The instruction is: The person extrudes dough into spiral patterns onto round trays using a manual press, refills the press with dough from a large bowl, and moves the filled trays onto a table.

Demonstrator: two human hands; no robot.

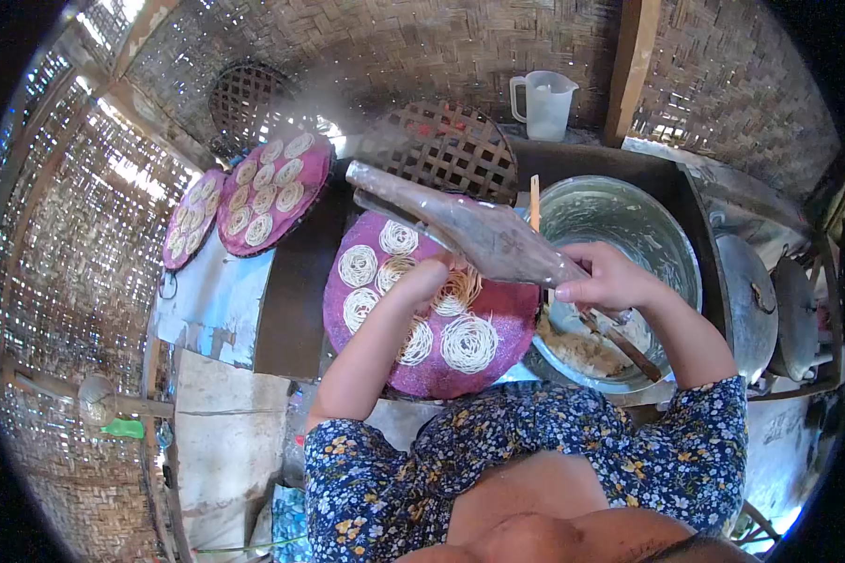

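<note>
My right hand (pixel 603 275) is wrapped round the lower end of a long, smeared plastic bag (pixel 493 239), which slants up to the left. My left hand (pixel 432 281) is under the middle of the bag; its fingers are mostly hidden there. Below both lies a round purple cloth-covered tray (pixel 521 324) with several pale coils of thin strands, one being a large white coil (pixel 469 343). Right of the tray stands a big metal basin (pixel 681 253) with pale batter on its walls and a wooden stick (pixel 632 349) inside.
Two purple trays with coils, a larger one (pixel 312 192) and a smaller one (pixel 193 220), lean at the left. A woven lattice lid (pixel 446 150) and a plastic jug (pixel 546 108) are behind. Metal lids (pixel 749 305) stand at the right.
</note>
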